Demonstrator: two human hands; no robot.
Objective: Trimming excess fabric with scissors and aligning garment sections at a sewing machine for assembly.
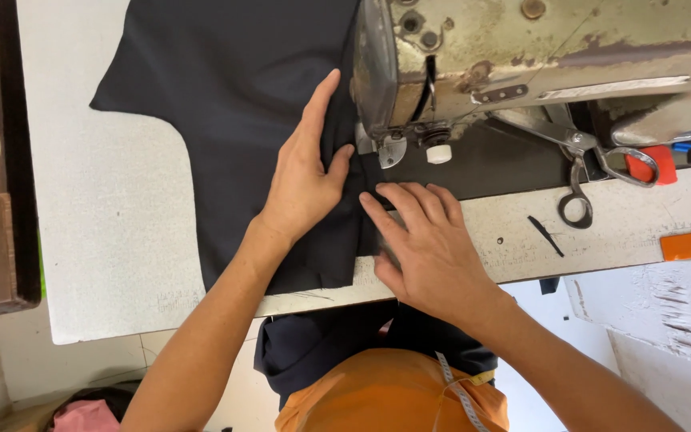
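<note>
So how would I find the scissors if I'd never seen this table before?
Start at the big, worn sewing machine across the top right. Look just under its long arm, to the right of the person's right hand, where the scissors lie on the table. They are silvery metal with two round finger loops, unlike the red and orange plastic pieces beside them.

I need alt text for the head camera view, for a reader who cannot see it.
Two bare hands press dark navy fabric flat beside an old, worn sewing machine: the left hand lies on the cloth, the right hand at its edge. Scissors lie on the white table to the right.
</note>
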